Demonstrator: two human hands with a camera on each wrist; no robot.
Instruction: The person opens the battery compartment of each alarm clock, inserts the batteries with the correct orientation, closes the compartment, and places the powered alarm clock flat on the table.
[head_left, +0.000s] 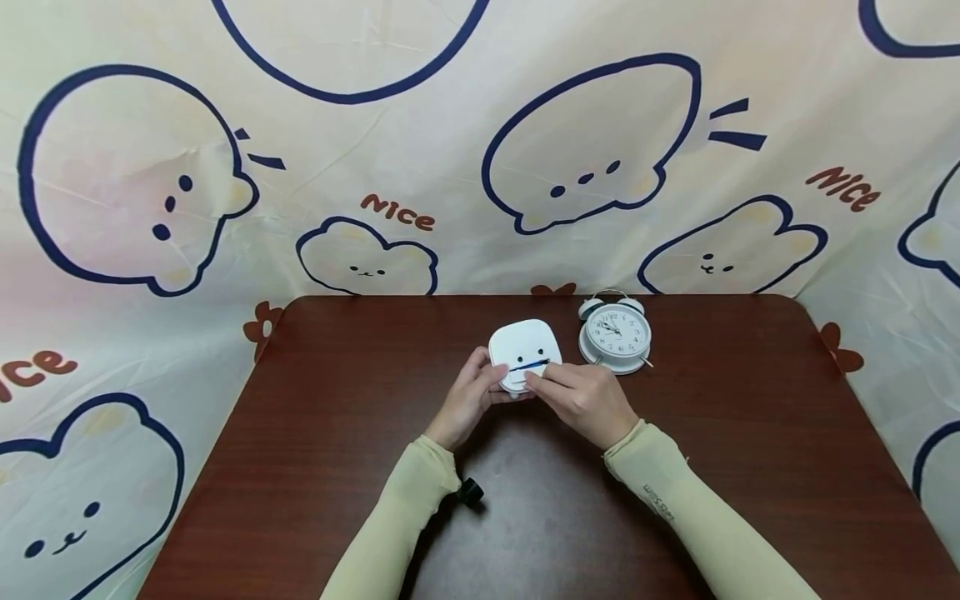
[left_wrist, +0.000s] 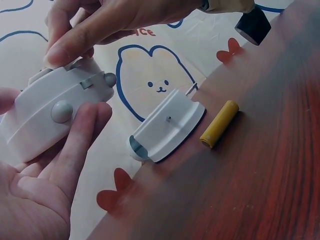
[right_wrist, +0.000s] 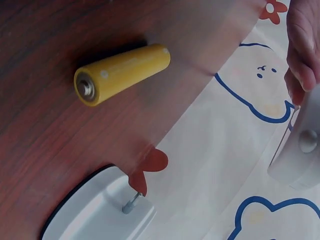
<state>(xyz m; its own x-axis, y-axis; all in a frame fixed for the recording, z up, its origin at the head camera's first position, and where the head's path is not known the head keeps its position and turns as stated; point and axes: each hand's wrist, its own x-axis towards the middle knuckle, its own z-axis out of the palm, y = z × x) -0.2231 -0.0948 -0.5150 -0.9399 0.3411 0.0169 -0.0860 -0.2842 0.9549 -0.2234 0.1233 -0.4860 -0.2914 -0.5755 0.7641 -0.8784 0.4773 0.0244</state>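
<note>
A white rounded-square device (head_left: 521, 338) with two black dots and a dark line across its lower part is held above the table. My left hand (head_left: 467, 404) grips it from the left and below, thumb near its front edge. My right hand (head_left: 588, 402) pinches its lower right edge, thumb over the dark-lined part. The left wrist view shows round light-grey knobs (left_wrist: 63, 111) on the device's side and the right thumb on its upper edge. A yellow battery (right_wrist: 125, 74) lies on the table in both wrist views; the head view does not show it.
A white twin-bell alarm clock (head_left: 617, 332) lies face up at the back of the brown table (head_left: 360, 417). In the left wrist view, a white casing (left_wrist: 167, 125) with a thin metal leg lies beside the battery. A printed cloth (head_left: 450, 150) hangs behind the table.
</note>
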